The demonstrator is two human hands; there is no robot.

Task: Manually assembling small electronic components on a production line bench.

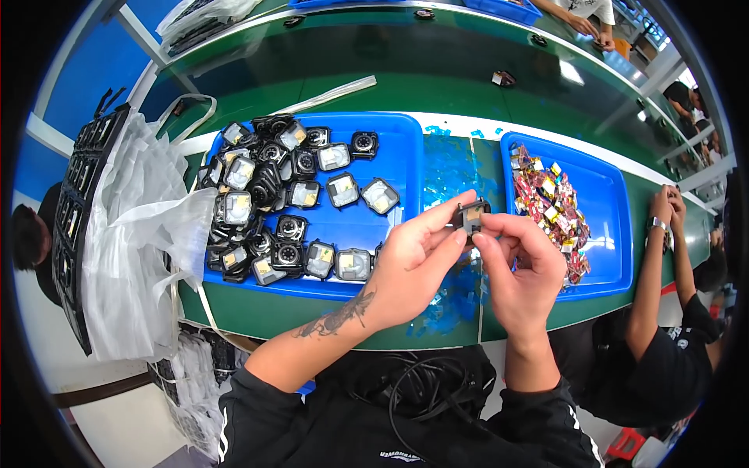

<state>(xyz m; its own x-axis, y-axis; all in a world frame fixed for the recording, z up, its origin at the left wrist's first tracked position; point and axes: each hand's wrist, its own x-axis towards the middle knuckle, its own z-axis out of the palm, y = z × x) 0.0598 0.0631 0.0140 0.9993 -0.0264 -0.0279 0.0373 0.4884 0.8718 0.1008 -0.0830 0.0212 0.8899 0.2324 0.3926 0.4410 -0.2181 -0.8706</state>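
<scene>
Drop risk: dark case (pixel 473 218) is held by fingertips only; a loose pinch or off-centre push could let it fall onto the worktop (pixel 226 308).
Debris risk: blue film scraps (pixel 449 312) lie below, between the trays; a dropped case could pick some up.
Pile risk: black cases (pixel 265 183) crowd the left tray (pixel 412 156) along its left edge; a bump could scuff them.
Left hand (pixel 417 261): narrow, thumb and fingers gripping the case's left side.
Right hand (pixel 527 253): thumb and index nearly closed, pinching its lower right; other fingers curled.
Case position: above the gap between left tray's right edge and right tray's (pixel 605 203) left edge.
</scene>
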